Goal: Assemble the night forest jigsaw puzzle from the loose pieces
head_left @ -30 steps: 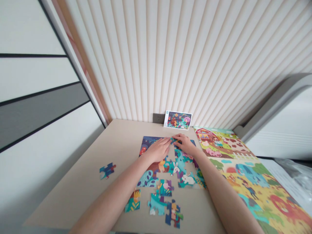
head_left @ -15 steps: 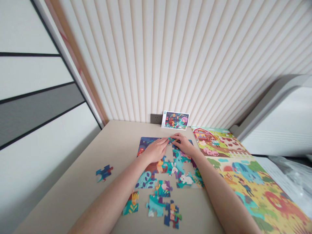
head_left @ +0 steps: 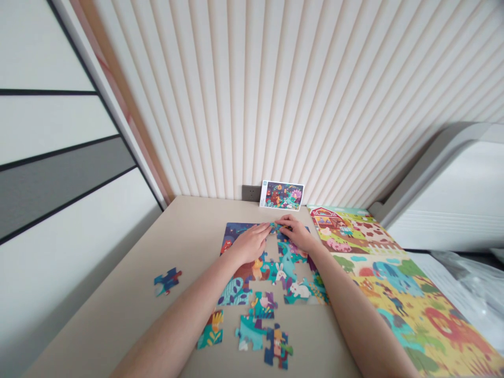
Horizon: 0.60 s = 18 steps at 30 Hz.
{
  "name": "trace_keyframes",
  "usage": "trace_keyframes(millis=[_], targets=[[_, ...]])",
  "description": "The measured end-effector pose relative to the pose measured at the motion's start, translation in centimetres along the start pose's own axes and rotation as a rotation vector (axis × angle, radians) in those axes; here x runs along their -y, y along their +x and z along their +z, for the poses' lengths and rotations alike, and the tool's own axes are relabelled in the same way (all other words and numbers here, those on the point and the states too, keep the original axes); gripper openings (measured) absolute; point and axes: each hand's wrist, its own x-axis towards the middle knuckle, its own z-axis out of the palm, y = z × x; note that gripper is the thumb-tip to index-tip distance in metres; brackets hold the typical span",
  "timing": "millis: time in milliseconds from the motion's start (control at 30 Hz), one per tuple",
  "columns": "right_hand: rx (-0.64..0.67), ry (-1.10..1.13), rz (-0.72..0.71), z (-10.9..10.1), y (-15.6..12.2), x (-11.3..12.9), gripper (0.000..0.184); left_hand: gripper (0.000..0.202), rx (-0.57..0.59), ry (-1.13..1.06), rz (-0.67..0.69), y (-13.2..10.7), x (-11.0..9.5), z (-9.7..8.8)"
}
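A partly assembled jigsaw puzzle (head_left: pixel 289 258) with animals and plants lies flat on the table, with gaps near its middle and front edge. My left hand (head_left: pixel 248 244) rests flat over its upper left part, fingers stretched toward the far edge. Bent at the fingers, my right hand (head_left: pixel 298 234) grips a small puzzle piece (head_left: pixel 274 228) at that edge; the fingers partly hide it. Closer to me lie loose pieces: one with a pink flower (head_left: pixel 264 305), a turquoise one (head_left: pixel 251 332), a dark blue one (head_left: pixel 278 347) and a yellow-leaved one (head_left: pixel 211 329).
Another loose piece (head_left: pixel 167 281) lies left of my left forearm. A picture card (head_left: pixel 282 195) leans on the ribbed wall beside a dark socket (head_left: pixel 251 193). At right are a farm puzzle (head_left: pixel 354 231) and a safari puzzle (head_left: pixel 421 310), with clear plastic (head_left: pixel 472 278) beyond.
The view has shifted very slightly. Both hands stay at the puzzle's far edge, and the loose pieces lie as before.
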Motion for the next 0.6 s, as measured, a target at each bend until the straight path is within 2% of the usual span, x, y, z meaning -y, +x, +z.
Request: trace_keyframes(millis=[600], targets=[[0.005,0.002,-0.015,0.27,0.05,-0.94,0.036,0.053,0.026,0.034,0.006,-0.3,0.61,0.63]])
